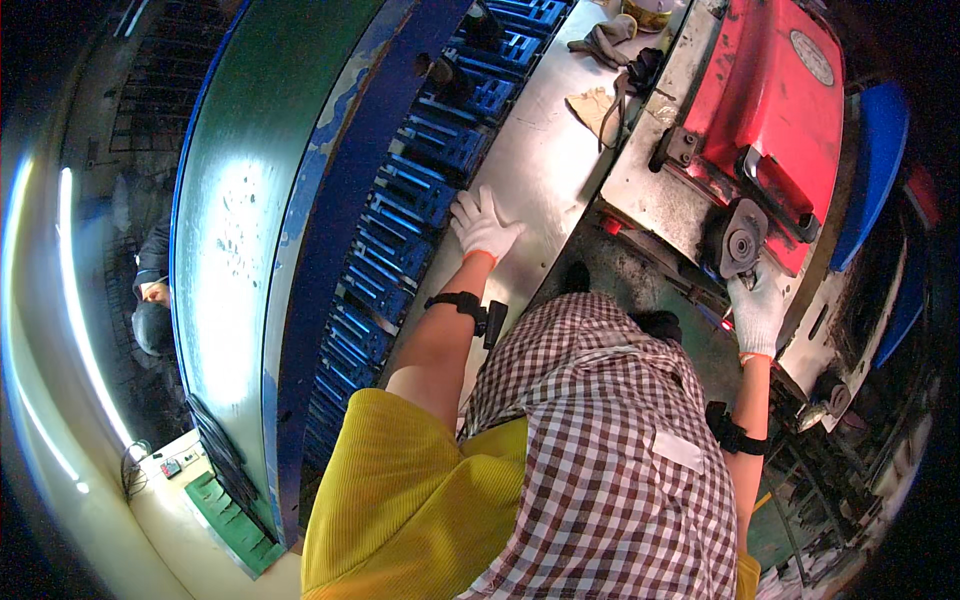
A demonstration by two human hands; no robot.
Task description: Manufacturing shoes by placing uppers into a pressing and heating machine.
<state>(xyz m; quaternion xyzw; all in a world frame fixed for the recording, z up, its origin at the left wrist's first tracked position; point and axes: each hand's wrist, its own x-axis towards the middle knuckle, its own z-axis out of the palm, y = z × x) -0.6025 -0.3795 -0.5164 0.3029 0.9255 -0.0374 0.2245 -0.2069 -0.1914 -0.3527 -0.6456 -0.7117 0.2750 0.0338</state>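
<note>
My left hand (485, 230), in a white knit glove with an orange cuff, lies flat with spread fingers on a bare metal bench top (525, 180). Nothing is in it. My right hand (758, 308), gloved the same way, is at the red machine's near edge. Its fingers are closed on the lower end of a grey rounded piece (741, 238) with concentric rings on its face; the fingertips are partly hidden. Just above that piece is the machine's red cover (775, 110), with a dark handle (765, 175) on it.
Left of the bench runs a row of blue slotted parts (385, 225) beside a large curved green panel (235, 200). Grey gloves (603, 42) and a tan scrap (597, 112) lie farther up the bench. Another person (152, 310) is beyond the panel. Blue curved covers (872, 175) stand at the right.
</note>
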